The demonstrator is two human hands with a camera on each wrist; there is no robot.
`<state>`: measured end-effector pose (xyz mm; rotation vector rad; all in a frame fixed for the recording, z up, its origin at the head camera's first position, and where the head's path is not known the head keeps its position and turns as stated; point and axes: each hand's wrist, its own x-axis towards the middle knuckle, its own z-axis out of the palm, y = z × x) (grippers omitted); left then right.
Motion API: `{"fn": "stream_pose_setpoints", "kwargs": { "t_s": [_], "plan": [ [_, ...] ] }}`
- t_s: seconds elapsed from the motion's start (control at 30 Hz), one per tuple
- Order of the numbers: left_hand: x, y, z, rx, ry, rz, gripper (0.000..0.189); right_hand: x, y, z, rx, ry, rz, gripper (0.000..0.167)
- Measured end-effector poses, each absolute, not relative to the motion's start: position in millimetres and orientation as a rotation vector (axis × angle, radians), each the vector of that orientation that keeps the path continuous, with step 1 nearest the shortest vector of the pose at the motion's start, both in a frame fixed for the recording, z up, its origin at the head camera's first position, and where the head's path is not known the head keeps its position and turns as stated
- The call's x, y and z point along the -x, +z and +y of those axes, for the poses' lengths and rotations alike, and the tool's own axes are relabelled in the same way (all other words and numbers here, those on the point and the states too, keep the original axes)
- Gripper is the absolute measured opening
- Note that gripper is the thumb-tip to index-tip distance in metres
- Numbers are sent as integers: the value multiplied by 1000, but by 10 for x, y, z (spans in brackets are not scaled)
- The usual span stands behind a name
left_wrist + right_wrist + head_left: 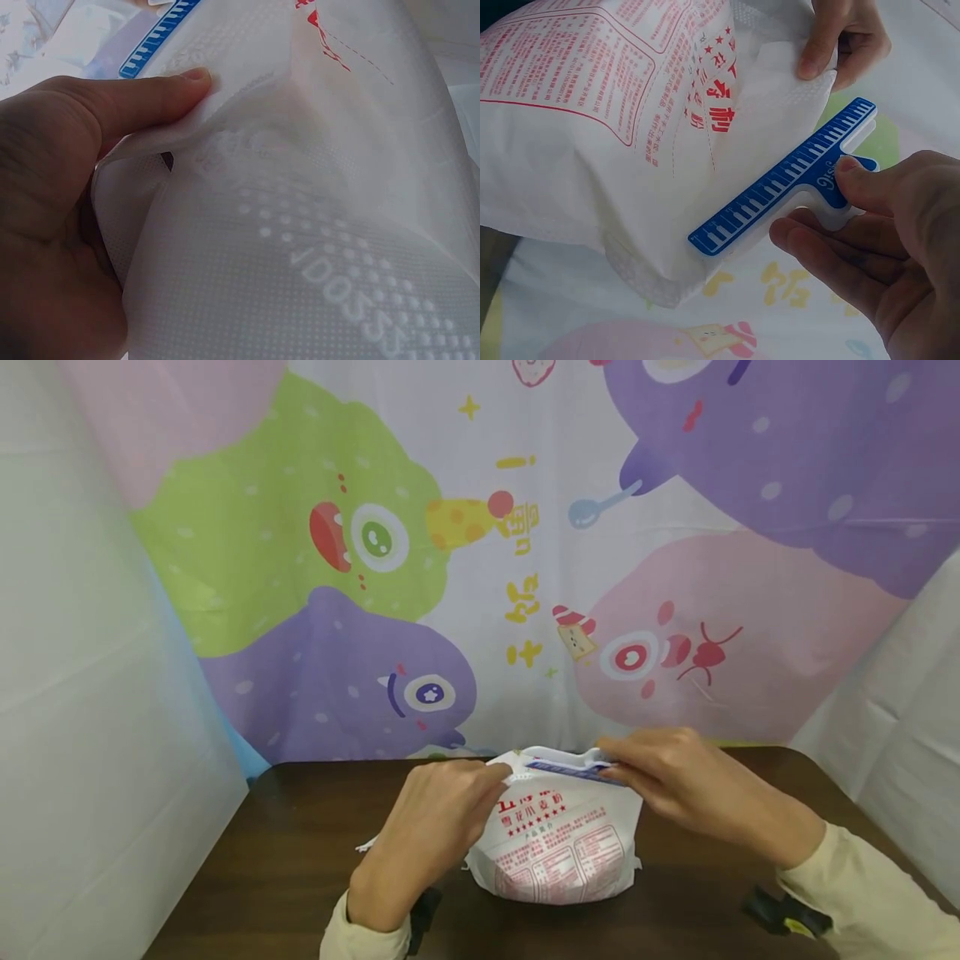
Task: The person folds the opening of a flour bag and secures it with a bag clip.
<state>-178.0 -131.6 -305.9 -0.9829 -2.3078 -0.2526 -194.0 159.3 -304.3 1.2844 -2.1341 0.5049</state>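
A white flour bag (558, 847) with red print stands upright on the table, its top gathered up. My left hand (442, 810) pinches the bag's top edge at the left corner; in the left wrist view its thumb (169, 97) lies over the folded, dotted plastic. With my right hand (678, 781) I hold a blue and white bag clip (784, 180), printed like piano keys, thumb and fingers on its handle. The clip's long bar lies along the top of the bag, overlapping its edge in the right wrist view.
The dark brown table (300, 860) reaches back to a hanging cloth (555, 693) with cartoon monsters. White cloth walls (90, 693) close in the left and right sides. A small white scrap (366, 844) shows left of the bag, partly behind my left hand.
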Motion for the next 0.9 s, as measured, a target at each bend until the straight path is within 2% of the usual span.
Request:
{"fn": "stream_pose_setpoints", "kwargs": {
  "t_s": [0.1, 0.23, 0.33, 0.9],
  "plan": [
    [1780, -3061, -1317, 986, -253, -2305, 23, 1928, -3048, 1599, -1284, 472, -2137, 15],
    [1776, -3055, -1317, 987, -259, -2303, 25, 1913, -3074, 1602, -1266, 408, -2121, 40],
    [1774, -3052, -1317, 991, -267, -2301, 25, 1906, -3095, 1602, -1255, 386, -2107, 47],
    [1770, -3050, -1307, 989, -277, -2321, 26, 1901, -3157, 1550, -1275, 337, -2030, 44]
  ]
}}
